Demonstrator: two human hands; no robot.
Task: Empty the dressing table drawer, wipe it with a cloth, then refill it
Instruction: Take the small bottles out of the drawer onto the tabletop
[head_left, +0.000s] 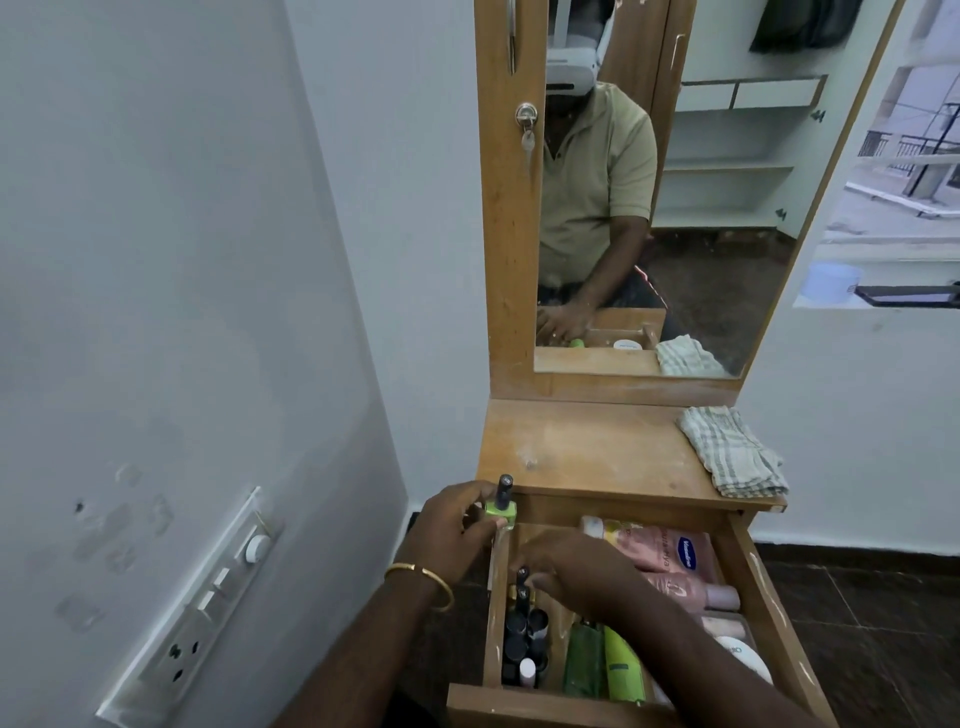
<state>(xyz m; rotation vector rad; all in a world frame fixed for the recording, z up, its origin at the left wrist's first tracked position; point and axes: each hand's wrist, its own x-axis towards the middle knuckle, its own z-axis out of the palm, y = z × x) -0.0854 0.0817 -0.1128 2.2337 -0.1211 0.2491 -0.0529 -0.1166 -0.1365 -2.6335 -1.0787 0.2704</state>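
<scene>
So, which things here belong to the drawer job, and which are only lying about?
Job: drawer; cloth on the tabletop; green polish in the left hand; dark polish bottles under the right hand; pink lotion; green bottles.

Lying about: mirror; key; wall switches.

pink bottles (670, 556): 2 | green bottles (602, 665): 2 | cloth (732, 452): 1

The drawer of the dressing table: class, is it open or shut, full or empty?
Open and full: the drawer is pulled out under the tabletop, and bottles lie inside.
</scene>
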